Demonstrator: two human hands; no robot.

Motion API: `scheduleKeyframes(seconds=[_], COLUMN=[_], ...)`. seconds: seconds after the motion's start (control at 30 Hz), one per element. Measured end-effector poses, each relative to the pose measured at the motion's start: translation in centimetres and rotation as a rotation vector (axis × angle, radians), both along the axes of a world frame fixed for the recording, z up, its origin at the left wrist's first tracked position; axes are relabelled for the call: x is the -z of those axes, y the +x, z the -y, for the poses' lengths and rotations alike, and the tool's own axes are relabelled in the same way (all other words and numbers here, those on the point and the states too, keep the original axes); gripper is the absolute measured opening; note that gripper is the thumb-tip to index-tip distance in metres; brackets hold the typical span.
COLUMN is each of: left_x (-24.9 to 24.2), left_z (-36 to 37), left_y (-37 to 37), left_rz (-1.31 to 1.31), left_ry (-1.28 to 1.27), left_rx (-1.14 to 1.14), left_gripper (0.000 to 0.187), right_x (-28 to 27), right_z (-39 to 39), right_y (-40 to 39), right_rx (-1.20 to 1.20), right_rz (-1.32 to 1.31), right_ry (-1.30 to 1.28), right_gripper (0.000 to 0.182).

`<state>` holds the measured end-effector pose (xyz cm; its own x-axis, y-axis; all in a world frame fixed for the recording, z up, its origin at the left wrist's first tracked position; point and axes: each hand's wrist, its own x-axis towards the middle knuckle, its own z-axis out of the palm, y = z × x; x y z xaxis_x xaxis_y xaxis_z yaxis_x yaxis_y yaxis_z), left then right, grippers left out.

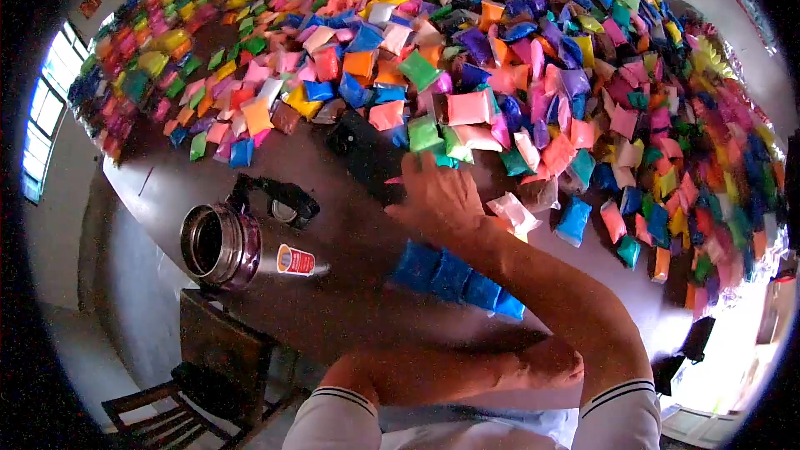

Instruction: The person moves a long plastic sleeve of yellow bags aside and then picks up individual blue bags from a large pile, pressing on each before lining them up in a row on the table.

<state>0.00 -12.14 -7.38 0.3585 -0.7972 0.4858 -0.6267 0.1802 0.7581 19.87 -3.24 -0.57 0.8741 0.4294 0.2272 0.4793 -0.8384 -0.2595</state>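
Observation:
My right hand reaches over the table to the near edge of a big heap of small coloured packets. Its thumb and fingers are apart, beside a long black object and right by a light green packet. My left forearm lies across in front of my body. At its end my left hand is curled, and whatever its fingers hold, if anything, is hidden. Between the two arms a row of several blue packets lies side by side on the table.
To the left a wide-mouthed steel flask lies on its side, with its black-strapped lid beside it. A wooden chair stands at the table's near left edge. Loose packets, among them a blue one, lie right of my right hand.

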Motion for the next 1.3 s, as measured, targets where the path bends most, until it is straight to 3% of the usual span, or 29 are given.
scheduleKeyframes(seconds=[0.27,0.47,0.53,0.67,0.77,0.87,1.0,1.07,1.1,1.17,1.3], left_x=[0.3,0.5,0.7,0.8,0.9,0.8,0.9,0.9,0.9,1.0,1.1], left_z=[0.6,0.7,0.6,0.5,0.9,1.4,1.5,1.3,1.1,1.2,1.6], left_y=[-0.2,0.3,0.5,0.9,0.8,0.7,0.7,0.7,0.8,0.7,0.5], left_rz=[0.007,0.008,0.002,-0.004,-0.003,-0.006,-0.006,-0.012,-0.021,-0.022,-0.048], left_ry=[-0.014,-0.014,-0.011,-0.01,-0.012,-0.015,-0.014,-0.006,-0.003,0.008,0.033], left_rx=[0.03,0.032,0.031,0.025,0.03,0.035,0.026,0.022,0.016,0.017,0.017], left_gripper=[0.022,0.023,0.023,0.024,0.025,0.025,0.026,0.027,0.027,0.027,0.028], right_x=[0.6,0.7,1.4,3.1,3.4,2.6,2.1,0.2,-0.9,-2.7,-5.1], right_z=[-1.5,-2.6,-1.5,-0.3,0.0,-0.4,-0.7,0.4,1.2,3.7,10.3], right_y=[-0.6,1.8,4.5,8.2,9.0,9.5,8.8,7.7,6.9,4.7,-1.0], right_rx=[-0.067,-0.026,-0.136,-0.122,-0.074,-0.059,-0.046,-0.187,-0.182,-0.057,-0.023], right_rz=[-0.04,0.044,0.209,0.177,0.207,0.073,0.154,0.226,0.228,-0.127,-0.478], right_ry=[0.059,0.145,0.155,0.072,0.175,0.103,0.185,0.476,0.476,0.625,1.068], right_gripper=[0.052,0.025,0.017,0.024,0.032,0.03,0.027,0.026,0.026,0.029,0.031])
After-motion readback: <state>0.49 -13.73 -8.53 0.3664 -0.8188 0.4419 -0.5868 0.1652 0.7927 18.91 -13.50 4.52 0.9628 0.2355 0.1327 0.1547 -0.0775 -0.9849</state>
